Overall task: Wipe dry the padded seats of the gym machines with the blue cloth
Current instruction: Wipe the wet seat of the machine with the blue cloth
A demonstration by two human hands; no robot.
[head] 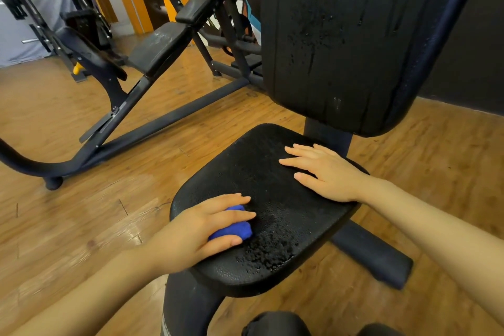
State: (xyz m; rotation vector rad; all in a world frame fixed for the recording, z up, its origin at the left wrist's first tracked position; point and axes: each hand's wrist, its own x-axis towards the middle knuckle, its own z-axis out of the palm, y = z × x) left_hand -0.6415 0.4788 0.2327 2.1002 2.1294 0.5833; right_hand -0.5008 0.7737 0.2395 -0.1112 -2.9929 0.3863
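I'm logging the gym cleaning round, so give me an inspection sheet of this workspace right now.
Surface: padded seat is black, beaded with water droplets, thickest near its front edge.
Job's things: blue cloth is bunched on the seat's left front.
Clutter: nothing seen.
Hands: left hand presses the cloth with curled fingers; right hand rests flat on the seat's right side.
Cables: nothing seen.
Surroundings: backrest is wet and streaked; another machine's bench stands behind on the left; wooden floor is glossy.
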